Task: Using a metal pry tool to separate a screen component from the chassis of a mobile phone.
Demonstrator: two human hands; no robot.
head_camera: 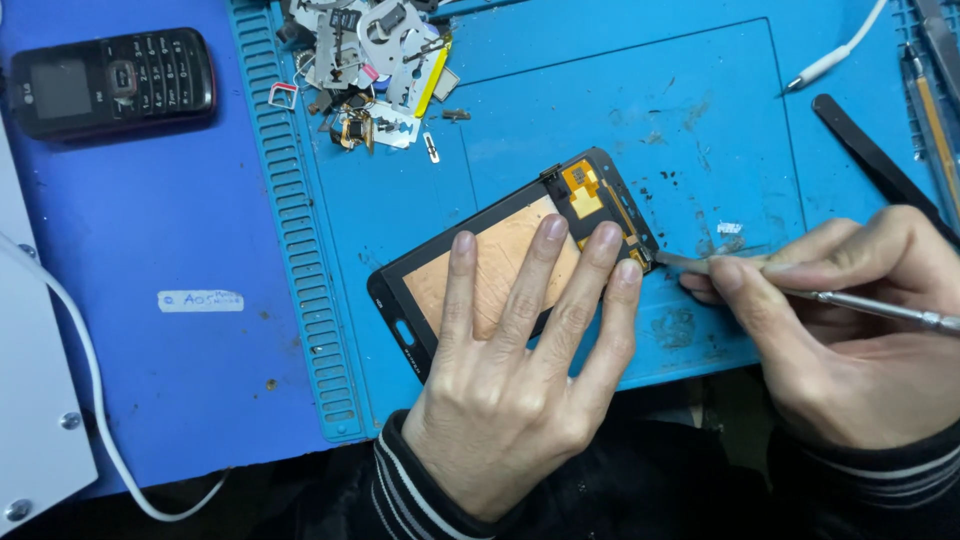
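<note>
I'm pinning the screen (500, 270) with flat, spread left hand (510, 390) fingers; my right hand (850, 330) is gripping the tool (800, 293). Thin, brittle glass, I judge: hold edges.

A phone screen assembly (500, 265) lies tilted on the middle of a ribbed work mat (700, 120), which rests on a larger table cover (150, 200). The left hand (520, 370) lies flat on the assembly, 4 fingers spread over its back. To the right, the right hand (850, 330) holds a thin metal tool (800, 292) whose tip touches the assembly's right corner. Behind the assembly, at the mat's far edge, sits a heap of small metal parts (370, 60). A keypad phone (112, 80) lies off the mat, far left. Tweezers (875, 160) lie on the mat behind the right hand, and a cable (835, 55) beyond them.
</note>
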